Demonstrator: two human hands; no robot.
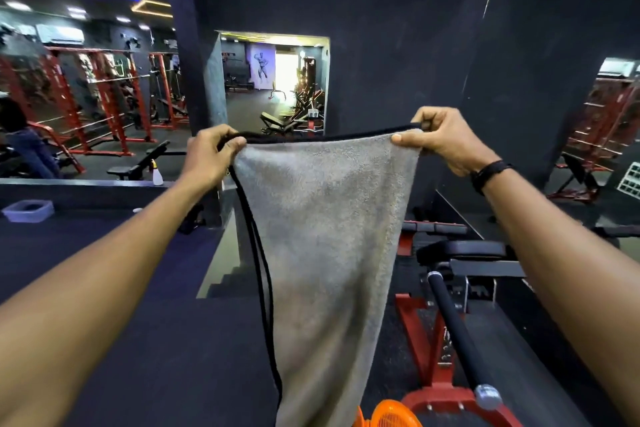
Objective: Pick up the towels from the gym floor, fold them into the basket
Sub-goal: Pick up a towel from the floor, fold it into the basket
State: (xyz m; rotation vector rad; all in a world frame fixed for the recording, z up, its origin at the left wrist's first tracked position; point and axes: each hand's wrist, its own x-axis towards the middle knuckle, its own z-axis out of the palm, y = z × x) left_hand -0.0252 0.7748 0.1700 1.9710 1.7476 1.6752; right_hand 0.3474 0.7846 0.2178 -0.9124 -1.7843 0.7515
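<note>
Grey towel hangs full length mid-frame, held up at chest height by its two top corners. Orange basket just below the towel's lower right edge, only partly in view. Black bar and red bench frame right of towel. Left hand pinches towel's top left corner, right hand pinches top right corner, black wristband on that wrist. Beyond the towel, dark wall with mirror; red racks far left.
</note>
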